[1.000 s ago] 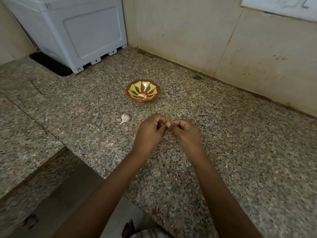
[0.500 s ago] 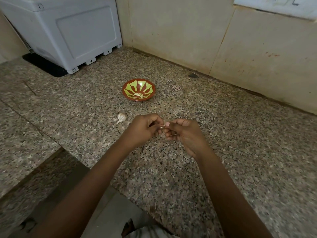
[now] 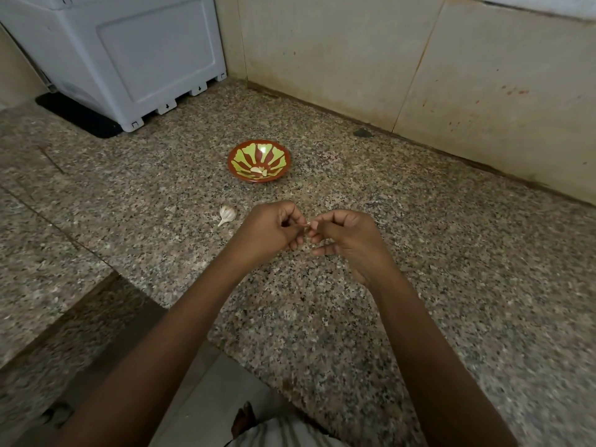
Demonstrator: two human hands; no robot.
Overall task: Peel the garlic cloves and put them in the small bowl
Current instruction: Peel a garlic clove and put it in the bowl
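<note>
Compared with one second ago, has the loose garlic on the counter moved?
No. The loose garlic lies at the same spot, in front and to the left of the small bowl, with the same gap between them; only the camera view has shifted.

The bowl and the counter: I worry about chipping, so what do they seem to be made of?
Bowl: glossy, with a bright highlight on its painted red and green inside; probably glazed ceramic, though melamine could look the same. Counter: speckled grey-pink stone, likely polished granite, by its grain.
</note>
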